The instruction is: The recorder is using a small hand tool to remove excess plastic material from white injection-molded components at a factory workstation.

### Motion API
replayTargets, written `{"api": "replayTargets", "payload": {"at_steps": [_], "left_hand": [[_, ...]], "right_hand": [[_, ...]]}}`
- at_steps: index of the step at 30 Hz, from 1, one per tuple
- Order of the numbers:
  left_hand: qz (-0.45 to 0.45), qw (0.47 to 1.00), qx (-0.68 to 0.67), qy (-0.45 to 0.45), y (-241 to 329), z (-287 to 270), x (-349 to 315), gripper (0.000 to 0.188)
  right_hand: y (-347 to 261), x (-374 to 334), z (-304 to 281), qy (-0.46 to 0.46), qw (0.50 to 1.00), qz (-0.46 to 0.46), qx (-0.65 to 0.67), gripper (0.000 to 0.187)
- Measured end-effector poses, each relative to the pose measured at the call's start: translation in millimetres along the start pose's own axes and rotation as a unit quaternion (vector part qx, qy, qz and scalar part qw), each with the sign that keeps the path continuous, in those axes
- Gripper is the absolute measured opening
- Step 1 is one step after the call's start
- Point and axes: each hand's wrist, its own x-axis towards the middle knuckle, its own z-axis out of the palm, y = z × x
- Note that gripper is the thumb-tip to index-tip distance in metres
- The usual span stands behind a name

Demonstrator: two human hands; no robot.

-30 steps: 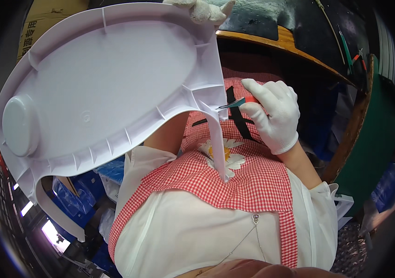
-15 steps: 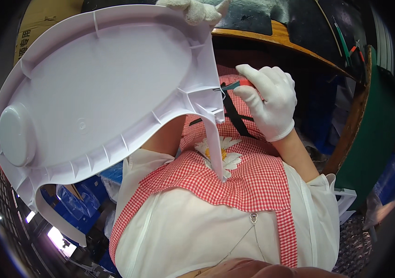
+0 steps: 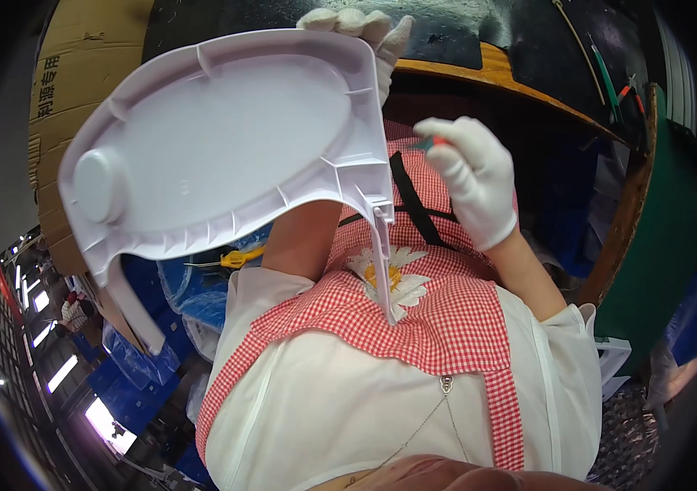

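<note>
A large white plastic tray point(image 3: 225, 139) with a ribbed rim, a round cup-like bulge and two long legs is tilted up in front of me. My left hand point(image 3: 356, 29), in a white glove, is closed over its far edge, and the forearm passes behind the tray. One leg hangs down before my red checked apron point(image 3: 455, 327). To the right of the tray, my gloved right hand point(image 3: 475, 176) pinches a small red-and-teal hand tool point(image 3: 428, 143), its tip blurred and apart from the tray. Most of the tool is hidden in the fist.
A dark worktable with a wooden edge point(image 3: 496, 69) lies ahead, bearing a green tool point(image 3: 606, 78) and a red-handled tool point(image 3: 631, 88). A cardboard box point(image 3: 78, 106) stands far left. A yellow-handled tool point(image 3: 240, 258) rests below the tray. A green panel point(image 3: 667, 221) borders the right.
The tray has tipped and moved nearer and to the right, showing more of my left fingers. My right hand's tool has come away from the tray's corner.
</note>
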Motion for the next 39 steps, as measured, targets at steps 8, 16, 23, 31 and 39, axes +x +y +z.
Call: {"api": "replayTargets", "payload": {"at_steps": [8,16,23,31,39], "left_hand": [[0.009,0.995,-0.025,0.099,-5,-29,-3,0.019],[0.019,0.982,-0.056,0.180,-39,-46,0,0.019],[0.049,0.981,-0.074,0.175,-31,-52,9,0.014],[0.036,0.979,-0.066,0.188,-30,-58,10,0.017],[0.044,0.989,-0.036,0.140,-31,-77,11,0.020]], "right_hand": [[-7,-17,9,-0.042,0.994,-0.046,-0.089,0.043],[5,15,12,0.030,0.987,-0.078,-0.139,0.038],[19,59,-29,0.030,0.959,0.055,0.276,0.051],[52,73,-64,0.073,0.980,0.047,-0.177,0.040],[-36,4,-22,-0.078,0.967,-0.095,-0.221,0.032]]}}
